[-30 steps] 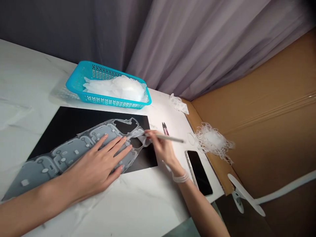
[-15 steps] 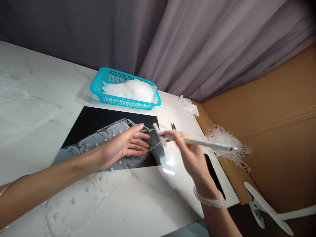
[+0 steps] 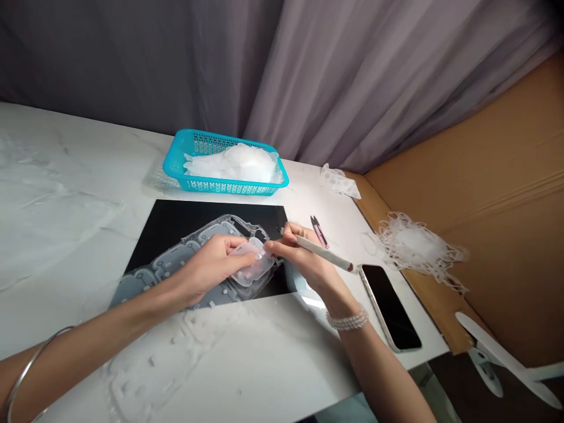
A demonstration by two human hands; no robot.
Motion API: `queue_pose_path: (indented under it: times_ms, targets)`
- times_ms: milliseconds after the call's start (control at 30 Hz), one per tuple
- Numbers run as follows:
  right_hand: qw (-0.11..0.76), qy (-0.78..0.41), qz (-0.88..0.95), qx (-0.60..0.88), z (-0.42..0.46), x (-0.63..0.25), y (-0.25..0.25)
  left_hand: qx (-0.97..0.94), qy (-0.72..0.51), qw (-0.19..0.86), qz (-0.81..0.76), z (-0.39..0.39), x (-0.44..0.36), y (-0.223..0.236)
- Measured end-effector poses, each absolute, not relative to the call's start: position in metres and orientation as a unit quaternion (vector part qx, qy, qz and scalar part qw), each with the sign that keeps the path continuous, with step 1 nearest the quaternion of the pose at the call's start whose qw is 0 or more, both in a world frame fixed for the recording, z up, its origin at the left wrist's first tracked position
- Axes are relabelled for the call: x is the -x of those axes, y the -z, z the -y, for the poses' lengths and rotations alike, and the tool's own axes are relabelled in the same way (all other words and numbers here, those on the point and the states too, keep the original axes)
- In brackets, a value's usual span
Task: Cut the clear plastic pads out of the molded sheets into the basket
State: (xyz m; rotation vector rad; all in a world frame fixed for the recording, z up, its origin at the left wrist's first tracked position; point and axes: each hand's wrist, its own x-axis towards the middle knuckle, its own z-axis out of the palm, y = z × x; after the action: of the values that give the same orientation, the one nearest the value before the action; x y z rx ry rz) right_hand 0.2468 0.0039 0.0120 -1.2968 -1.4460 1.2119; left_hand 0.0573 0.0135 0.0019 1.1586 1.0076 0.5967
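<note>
Between the thumb and fingers of my left hand (image 3: pixel 209 264) is a small translucent white plastic piece (image 3: pixel 249 267), held over the moulded sheet. My right hand (image 3: pixel 308 258) is closed round a pale pen-shaped tool (image 3: pixel 328 254) with a dark tip, while its thumb and fingertips meet the piece's right edge. Under both hands, the clear moulded plastic sheet (image 3: pixel 170 258) with rounded panels lies across a black mat (image 3: pixel 165 220) and runs onto the white table toward me. Near its far end the sheet has an open, torn-looking frame.
A blue basket (image 3: pixel 229 185) of white translucent pieces stands behind the mat. To the right are small thread snips (image 3: pixel 319 231), a phone (image 3: pixel 391 308) and a tangle of plastic trimmings (image 3: pixel 414 247). Cardboard (image 3: pixel 480 194) walls the right side; a curtain (image 3: pixel 247 64) hangs behind.
My left hand was open over the sheet and now pinches the small plastic piece. My right hand, with the tool, has moved left to meet it. A small white strip by the tool's tip is gone from view.
</note>
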Motion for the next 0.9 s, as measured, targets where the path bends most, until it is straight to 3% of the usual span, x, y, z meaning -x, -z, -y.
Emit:
queue_pose_path:
  times_ms: [100, 367, 600, 800, 900]
  targets:
    - [0.424, -0.481, 0.579, 0.504, 0.0, -0.238, -0.012, -0.555, -0.261, 0.634, -0.471, -0.016, -0.056, 0.0]
    - [0.408, -0.322, 0.637, 0.569, 0.001, -0.237, 0.002, -0.676, -0.315, 0.45, -0.491, -0.015, -0.054, -0.001]
    - [0.425, -0.281, 0.591, 0.626, -0.016, -0.285, 0.014, -0.473, -0.414, 0.61, -0.482, -0.026, -0.05, 0.0]
    - [0.428, -0.222, 0.592, 0.646, -0.014, -0.29, 0.004, -0.398, -0.394, 0.716, -0.417, -0.031, -0.047, -0.009]
    - [0.467, -0.329, 0.576, 0.585, -0.002, -0.269, -0.008, -0.381, -0.366, 0.757, -0.385, -0.029, -0.049, -0.01]
